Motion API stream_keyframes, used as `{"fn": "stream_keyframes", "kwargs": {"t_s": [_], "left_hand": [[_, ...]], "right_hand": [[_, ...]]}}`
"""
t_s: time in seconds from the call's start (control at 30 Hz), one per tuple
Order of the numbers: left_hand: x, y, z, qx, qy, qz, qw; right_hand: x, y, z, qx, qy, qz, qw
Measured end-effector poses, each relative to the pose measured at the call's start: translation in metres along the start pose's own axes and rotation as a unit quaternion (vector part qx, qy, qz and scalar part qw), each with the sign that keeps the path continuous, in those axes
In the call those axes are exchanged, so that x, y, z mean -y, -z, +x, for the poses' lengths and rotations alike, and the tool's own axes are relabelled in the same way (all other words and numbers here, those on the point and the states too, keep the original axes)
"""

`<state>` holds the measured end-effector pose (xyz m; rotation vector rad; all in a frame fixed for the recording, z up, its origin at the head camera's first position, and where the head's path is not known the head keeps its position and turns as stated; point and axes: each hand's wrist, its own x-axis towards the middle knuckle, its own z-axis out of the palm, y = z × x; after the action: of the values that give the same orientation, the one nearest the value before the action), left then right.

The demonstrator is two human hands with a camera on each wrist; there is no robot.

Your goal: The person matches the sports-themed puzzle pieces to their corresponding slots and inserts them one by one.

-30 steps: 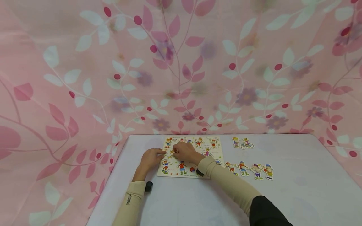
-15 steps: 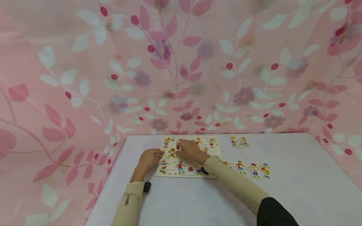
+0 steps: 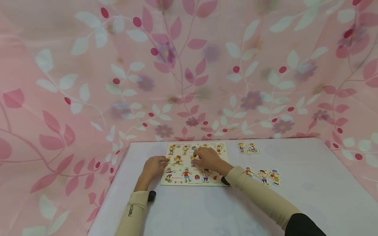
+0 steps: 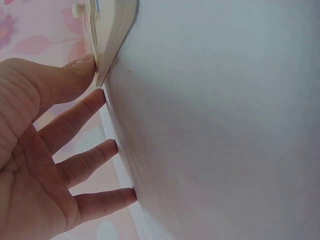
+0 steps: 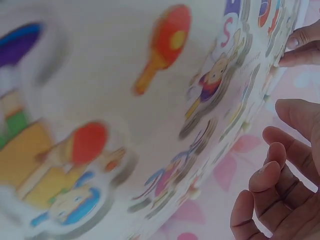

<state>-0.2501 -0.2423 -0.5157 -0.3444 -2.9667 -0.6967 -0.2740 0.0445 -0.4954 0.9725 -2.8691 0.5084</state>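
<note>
A cream puzzle board (image 3: 180,184) with figures of children doing sports lies on the table. At its left edge rests my left hand (image 3: 153,167). In the left wrist view the thumb (image 4: 75,80) touches the board's side, while the straight fingers (image 4: 85,162) reach down to the tabletop. Over the middle of the board is my right hand (image 3: 211,160), its fingers loosely bent and holding nothing in the right wrist view. Its fingertips overlap a middle-row figure (image 3: 193,161); left of that sits a running figure (image 3: 177,160). Small knobs (image 5: 245,127) stand up from the board.
Loose figure pieces lie right of the board: a standing child (image 3: 241,147) and a cyclist (image 3: 253,148) at the back, and several nearer ones, including a child in blue (image 3: 275,177). Behind the white table (image 3: 189,209) hangs a pink floral cloth (image 3: 189,65).
My right hand has moved right across the board, away from the running figure, which now shows in full. My left hand stays at the board's left edge.
</note>
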Motion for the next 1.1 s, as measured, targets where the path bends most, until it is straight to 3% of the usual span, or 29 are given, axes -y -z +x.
{"fn": "stream_keyframes", "kwargs": {"t_s": [0.43, 0.8, 1.1], "left_hand": [[-0.004, 0.001, -0.002, -0.006, -0.014, 0.007, 0.9999], [-0.002, 0.000, 0.001, -0.007, -0.004, 0.009, 0.9999], [-0.005, 0.002, 0.000, -0.002, -0.006, 0.006, 1.0000]], "right_hand": [[-0.019, 0.019, -0.021, -0.030, -0.013, 0.002, 0.999], [-0.053, 0.033, -0.042, -0.034, -0.051, -0.004, 0.998], [-0.081, 0.041, -0.054, -0.002, -0.113, 0.005, 0.994]]}}
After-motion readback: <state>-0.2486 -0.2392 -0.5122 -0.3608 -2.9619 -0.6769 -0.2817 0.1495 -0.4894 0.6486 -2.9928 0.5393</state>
